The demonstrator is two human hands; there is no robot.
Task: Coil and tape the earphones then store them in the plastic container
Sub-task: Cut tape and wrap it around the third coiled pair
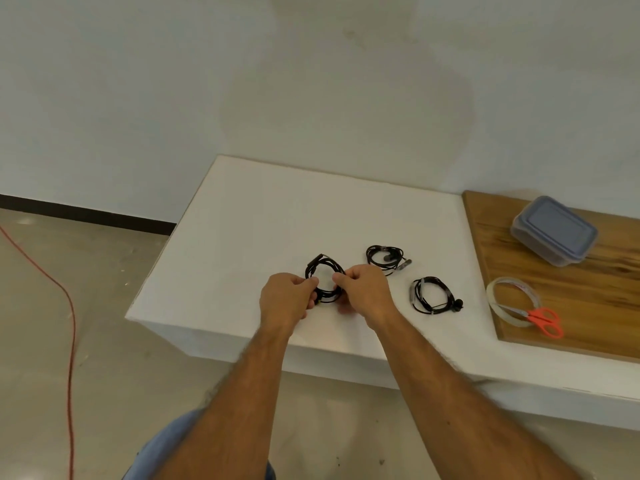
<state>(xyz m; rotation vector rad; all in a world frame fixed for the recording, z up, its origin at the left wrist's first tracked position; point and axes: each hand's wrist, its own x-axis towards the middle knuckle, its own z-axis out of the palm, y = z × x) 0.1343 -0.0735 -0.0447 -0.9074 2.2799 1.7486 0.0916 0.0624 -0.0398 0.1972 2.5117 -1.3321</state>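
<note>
A black coiled earphone (323,270) is held over the white table (242,216). My left hand (285,299) pinches its left side and my right hand (365,292) pinches its right side. Two more coiled black earphones lie on the table: one (386,259) behind my right hand, another (433,295) to the right with a strip of tape on it. A lidded plastic container (554,230) sits on the wooden board (588,306) at the right. A clear tape roll (512,299) and red-handled scissors (540,320) lie on the board's near part.
The table's left and front edges drop to a concrete floor. An orange cable (71,323) runs along the floor at the left. A white wall stands behind the table.
</note>
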